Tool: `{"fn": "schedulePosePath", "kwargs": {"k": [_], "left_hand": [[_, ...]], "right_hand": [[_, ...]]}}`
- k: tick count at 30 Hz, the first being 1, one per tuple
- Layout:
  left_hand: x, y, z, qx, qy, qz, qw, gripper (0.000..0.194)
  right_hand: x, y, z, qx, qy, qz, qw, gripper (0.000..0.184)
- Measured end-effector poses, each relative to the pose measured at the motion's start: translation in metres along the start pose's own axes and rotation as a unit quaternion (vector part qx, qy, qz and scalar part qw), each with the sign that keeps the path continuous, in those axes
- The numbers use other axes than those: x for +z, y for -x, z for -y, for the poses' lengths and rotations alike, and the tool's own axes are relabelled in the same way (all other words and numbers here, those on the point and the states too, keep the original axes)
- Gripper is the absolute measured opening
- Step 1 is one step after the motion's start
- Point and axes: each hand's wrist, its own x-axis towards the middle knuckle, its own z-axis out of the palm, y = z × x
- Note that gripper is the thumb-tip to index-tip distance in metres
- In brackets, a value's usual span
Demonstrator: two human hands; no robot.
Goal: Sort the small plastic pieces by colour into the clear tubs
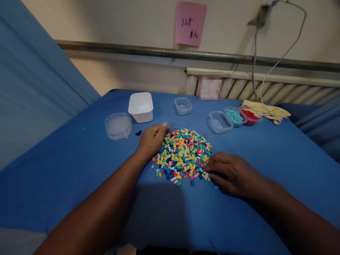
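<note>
A heap of small toy building bricks (183, 152) in yellow, pink, blue, green and white lies on the blue sheet between my hands. At its upper left edge rests my left hand (153, 139), closed with the fingers curled under; anything inside them is hidden. My right hand (230, 173) touches the heap's right edge, fingers bent and thumb apart from them, with loose bricks at the fingertips. A stray blue brick (215, 187) lies just below that thumb.
Behind the heap stand a white tub (142, 115), a clear container (183, 110) and another clear container (221, 126). Farther right are a container of turquoise bricks (234, 116), one of red bricks (249, 115) and a yellow cloth (268, 108). Clear lids (118, 127) lie left.
</note>
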Motion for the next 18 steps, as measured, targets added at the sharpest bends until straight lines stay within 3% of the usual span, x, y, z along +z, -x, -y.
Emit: {"fn": "schedulePosePath", "kwargs": {"k": [10, 18], "left_hand": [[0.002, -0.001, 0.004, 0.012, -0.015, 0.002, 1.000, 0.058], [0.002, 0.001, 0.000, 0.009, -0.021, 0.006, 1.000, 0.055]], "right_hand": [[-0.009, 0.006, 0.007, 0.061, -0.007, 0.016, 0.998, 0.019], [-0.013, 0.007, 0.003, 0.031, 0.012, 0.032, 0.999, 0.028]]}}
